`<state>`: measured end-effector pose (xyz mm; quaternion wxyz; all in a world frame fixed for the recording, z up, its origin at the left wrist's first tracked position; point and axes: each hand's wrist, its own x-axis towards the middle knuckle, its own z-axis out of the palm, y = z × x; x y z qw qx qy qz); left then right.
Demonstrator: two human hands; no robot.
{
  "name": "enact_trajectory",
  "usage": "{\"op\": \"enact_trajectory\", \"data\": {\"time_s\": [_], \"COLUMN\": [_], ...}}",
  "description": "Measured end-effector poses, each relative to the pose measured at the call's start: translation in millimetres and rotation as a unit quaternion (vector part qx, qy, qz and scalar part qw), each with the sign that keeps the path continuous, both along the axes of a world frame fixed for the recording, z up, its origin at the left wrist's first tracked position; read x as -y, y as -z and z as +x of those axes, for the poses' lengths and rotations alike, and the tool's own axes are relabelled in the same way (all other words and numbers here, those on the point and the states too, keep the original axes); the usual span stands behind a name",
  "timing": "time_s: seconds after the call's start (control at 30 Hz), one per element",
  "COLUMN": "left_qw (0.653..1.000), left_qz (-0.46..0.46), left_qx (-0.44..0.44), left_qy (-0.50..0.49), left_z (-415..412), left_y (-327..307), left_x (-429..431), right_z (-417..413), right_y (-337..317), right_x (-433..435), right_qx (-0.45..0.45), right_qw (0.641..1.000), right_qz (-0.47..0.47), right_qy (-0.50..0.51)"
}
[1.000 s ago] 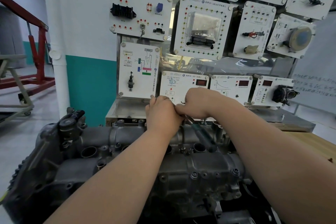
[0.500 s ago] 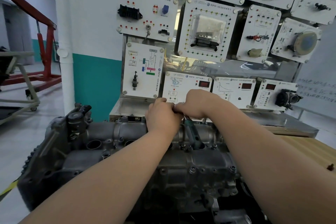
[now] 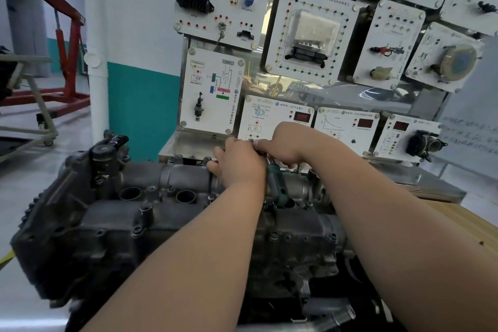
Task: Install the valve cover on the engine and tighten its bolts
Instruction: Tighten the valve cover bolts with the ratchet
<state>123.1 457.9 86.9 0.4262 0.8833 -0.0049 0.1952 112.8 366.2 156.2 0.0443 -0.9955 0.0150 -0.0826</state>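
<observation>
A stand of white training panels (image 3: 310,32) with sockets, gauges and red displays rises behind the wooden bench top (image 3: 463,224) at right, a white pipe (image 3: 98,89) runs down the teal-banded wall (image 3: 142,105), and a red hoist (image 3: 72,75) stands near a grey wheeled frame (image 3: 44,113) on the floor (image 3: 24,178) at far left.

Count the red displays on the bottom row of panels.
3. One display sits above the right hand, a second on the next panel rightward, a third on the rightmost panel. That hand could hide more.
</observation>
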Motion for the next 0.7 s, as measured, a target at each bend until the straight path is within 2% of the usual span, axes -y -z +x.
{"op": "enact_trajectory", "data": {"time_s": [0.2, 0.33, 0.57, 0.7], "left_qw": [0.999, 0.999, 1.0, 0.999], "left_qz": [0.026, 0.039, 0.021, 0.039], "left_qx": [0.023, 0.026, 0.014, 0.027], "left_qy": [0.007, 0.013, 0.006, 0.005], "left_z": [0.3, 0.2, -0.3, -3.0], "left_y": [6.2, 8.6, 3.6, 4.6], "left_x": [3.2, 2.3, 0.1, 2.0], "right_z": [-5.9, -5.8, -0.4, -2.3], "right_y": [-15.5, -18.0, -4.8, -16.8], "right_x": [3.7, 4.9, -6.3, -2.7], "right_qx": [-0.025, -0.021, 0.022, -0.022], "right_qw": [0.993, 0.992, 0.988, 0.987], "right_qz": [-0.103, -0.104, -0.152, -0.152], "right_qy": [-0.044, -0.067, -0.016, -0.04]}}
